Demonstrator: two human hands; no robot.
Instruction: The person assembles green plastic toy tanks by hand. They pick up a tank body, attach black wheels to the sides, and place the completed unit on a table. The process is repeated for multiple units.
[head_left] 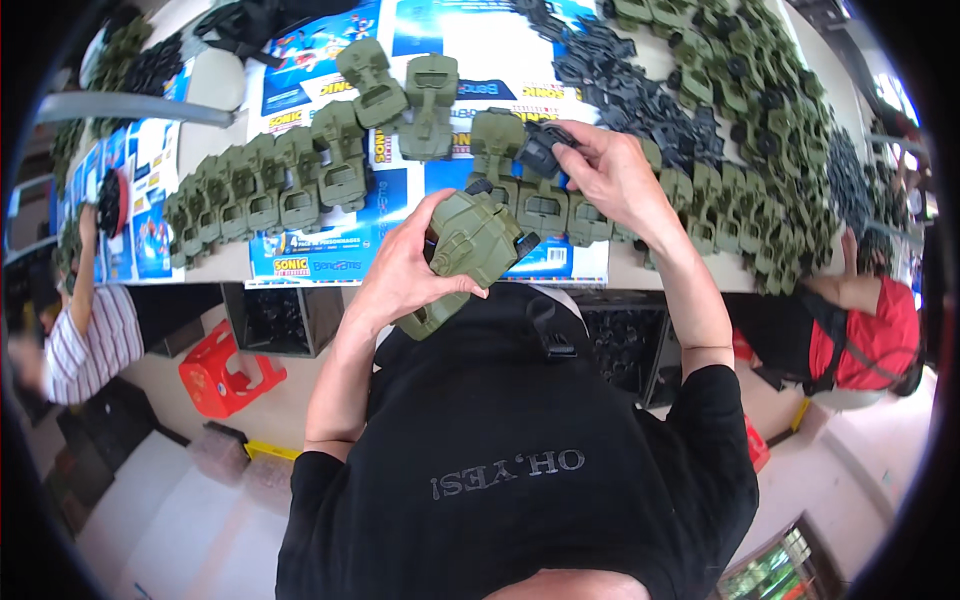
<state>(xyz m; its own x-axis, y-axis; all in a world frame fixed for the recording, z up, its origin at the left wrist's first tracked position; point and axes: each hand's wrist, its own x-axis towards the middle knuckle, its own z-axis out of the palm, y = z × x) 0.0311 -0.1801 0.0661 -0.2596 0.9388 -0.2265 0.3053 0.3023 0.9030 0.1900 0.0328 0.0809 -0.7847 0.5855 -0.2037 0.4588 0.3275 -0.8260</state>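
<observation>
Head view looks down on a worktable (230, 262) papered with blue printed sheets, and the risk sits in the crowding. A row of olive-green moulded plastic shells (265, 195) runs along the near left edge, and a heap of green and black parts (745, 110) fills the far right. The person's right forearm reaches out over that near row, so a careless sweep of the arm could well knock standing shells over or push one off the table edge.

Next, the olive-green holster-shaped shell (468, 250) hangs in the air just off the near edge of the table, over the person's lap. The left hand (405, 270) is wrapped round its left side, thumb across the lower face, fingers closed on it. It is a one-handed hold on a bulky, smooth piece, so a slip would likely send it to the floor. The shell looks blocky and matte, tilted, with raised panels, a squared upper body and a narrower tail pointing down and left.

Smallest now: the right hand (610, 175) pinches a small black plastic clip (540, 148) between thumb and fingertips, over the table beside the standing shells. Held only at its edge, that clip could twist free and vanish among the black parts.
</observation>
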